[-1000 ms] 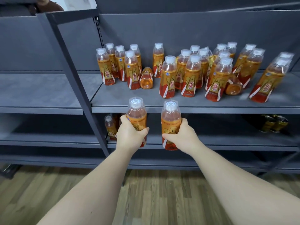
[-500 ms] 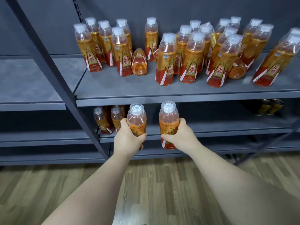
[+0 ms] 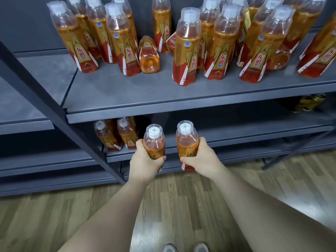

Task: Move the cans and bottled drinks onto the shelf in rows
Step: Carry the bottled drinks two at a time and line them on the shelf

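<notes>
Bottles: my left hand [image 3: 145,163] grips one bottle [image 3: 154,140] and my right hand [image 3: 201,159] another [image 3: 187,139] round the labelled middle; full, probably weighty, smooth plastic, likely slippery.

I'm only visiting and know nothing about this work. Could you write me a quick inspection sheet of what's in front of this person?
Surface: grey upper shelf and lower shelf.
Job's things: standing bottles crowd the upper shelf; two upright bottles and gold cans are on the lower shelf.
Clutter: a toppled bottle lies among the standing ones.
Grippers: left hand grips the left bottle; right hand grips the right bottle; both are upright before the lower shelf.
Cables: nothing seen.
Surroundings: wood floor, shoes.
</notes>
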### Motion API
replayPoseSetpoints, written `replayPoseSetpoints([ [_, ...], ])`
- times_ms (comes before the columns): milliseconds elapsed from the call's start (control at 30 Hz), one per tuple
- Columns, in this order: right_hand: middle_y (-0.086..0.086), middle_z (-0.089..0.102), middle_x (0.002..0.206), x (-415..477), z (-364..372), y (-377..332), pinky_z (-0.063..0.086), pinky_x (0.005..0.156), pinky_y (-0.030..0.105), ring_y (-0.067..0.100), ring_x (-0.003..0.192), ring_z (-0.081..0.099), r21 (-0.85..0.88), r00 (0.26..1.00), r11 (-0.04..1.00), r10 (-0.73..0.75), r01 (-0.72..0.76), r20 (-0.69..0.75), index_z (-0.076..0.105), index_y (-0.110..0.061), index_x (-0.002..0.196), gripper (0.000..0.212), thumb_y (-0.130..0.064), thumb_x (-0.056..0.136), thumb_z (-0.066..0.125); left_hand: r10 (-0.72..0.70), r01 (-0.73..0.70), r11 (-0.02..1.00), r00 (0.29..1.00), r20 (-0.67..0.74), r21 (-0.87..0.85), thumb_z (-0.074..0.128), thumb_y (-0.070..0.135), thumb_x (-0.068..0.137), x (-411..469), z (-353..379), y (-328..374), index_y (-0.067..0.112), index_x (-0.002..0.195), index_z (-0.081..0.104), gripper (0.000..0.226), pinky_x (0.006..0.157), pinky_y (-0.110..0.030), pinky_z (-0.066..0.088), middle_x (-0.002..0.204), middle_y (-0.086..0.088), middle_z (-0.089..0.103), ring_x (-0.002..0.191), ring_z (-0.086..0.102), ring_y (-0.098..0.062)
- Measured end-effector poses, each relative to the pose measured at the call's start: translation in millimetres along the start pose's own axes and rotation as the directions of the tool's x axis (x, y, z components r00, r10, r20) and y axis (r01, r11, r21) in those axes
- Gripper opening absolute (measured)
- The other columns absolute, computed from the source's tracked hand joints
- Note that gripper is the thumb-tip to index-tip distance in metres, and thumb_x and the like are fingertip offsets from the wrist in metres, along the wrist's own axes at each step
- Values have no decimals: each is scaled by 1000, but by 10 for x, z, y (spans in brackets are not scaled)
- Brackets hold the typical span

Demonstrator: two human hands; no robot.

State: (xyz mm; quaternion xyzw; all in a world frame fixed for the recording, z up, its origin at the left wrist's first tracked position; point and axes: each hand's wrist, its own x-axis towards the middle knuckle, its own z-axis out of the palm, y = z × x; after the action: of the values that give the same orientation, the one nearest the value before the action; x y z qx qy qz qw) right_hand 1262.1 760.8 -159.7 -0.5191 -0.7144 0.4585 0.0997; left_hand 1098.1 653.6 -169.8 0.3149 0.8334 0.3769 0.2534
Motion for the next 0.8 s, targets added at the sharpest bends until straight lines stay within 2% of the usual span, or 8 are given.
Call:
replayPoseSetpoints([
  [133, -11, 57, 106, 134, 8, 91, 48, 82, 29, 10, 97, 58, 11, 999, 999, 34, -34, 9, 38, -31, 120, 61, -31, 78, 82, -16, 17, 1000, 1000, 15, -7, 84, 32, 76, 116, 81, -51, 31, 122, 32, 69, 79, -30, 50, 103, 8, 61, 95, 62, -17],
  [200, -10, 57, 108, 237, 17, 115, 48, 80, 28, 10, 98, 58, 9, 999, 999, 39, -39, 19, 38, -31, 121, 62, -31, 78, 82, -22, 22, 1000, 1000, 22, -11, 84, 32, 76, 165, 128, -66, 31, 125, 32, 72, 79, -29, 48, 104, 9, 60, 95, 60, -16],
  [300, -8, 58, 109, 461, 55, 133, 46, 72, 24, 10, 98, 58, 23, 999, 1000, 10, -11, 30, 38, -31, 121, 62, -28, 77, 82, 0, 1, 1000, 1000, 14, -13, 84, 31, 76, 286, 219, -96, 31, 130, 32, 75, 82, -28, 47, 107, 11, 55, 97, 56, -14],
  [433, -10, 58, 106, 813, 165, 207, 46, 71, 23, 8, 95, 58, 38, 998, 998, -48, 46, 43, 37, -32, 120, 62, -27, 78, 82, 24, -25, 999, 1000, -15, -29, 84, 29, 77, 531, 398, -210, 36, 120, 29, 70, 78, -25, 45, 104, 13, 52, 95, 55, -12],
  [567, -6, 56, 109, 1212, 296, 325, 48, 79, 29, 12, 99, 57, 1, 994, 995, -103, 103, 25, 36, -31, 119, 62, -31, 76, 82, 72, -73, 997, 996, -54, -26, 83, 30, 78, 788, 584, -302, 35, 117, 29, 67, 66, -15, 42, 101, 15, 53, 84, 55, -4],
  [700, -1, 58, 113, 1617, 397, 363, 53, 91, 40, 18, 103, 59, -7, 988, 988, -152, 152, -37, 43, -26, 118, 62, -35, 72, 84, 84, -89, 996, 986, -146, -27, 82, 33, 78, 1109, 770, -316, 26, 112, 33, 60, 72, -26, 48, 93, 14, 55, 81, 58, -7],
  [800, 2, 60, 110, 1910, 448, 356, 56, 87, 43, 18, 97, 63, -2, 972, 977, -214, 214, -93, 49, -23, 113, 63, -43, 63, 81, 90, -101, 994, 976, -198, -43, 81, 29, 79, 1381, 867, -278, 22, 110, 32, 58, 57, -17, 45, 84, 11, 56, 60, 54, 1],
])
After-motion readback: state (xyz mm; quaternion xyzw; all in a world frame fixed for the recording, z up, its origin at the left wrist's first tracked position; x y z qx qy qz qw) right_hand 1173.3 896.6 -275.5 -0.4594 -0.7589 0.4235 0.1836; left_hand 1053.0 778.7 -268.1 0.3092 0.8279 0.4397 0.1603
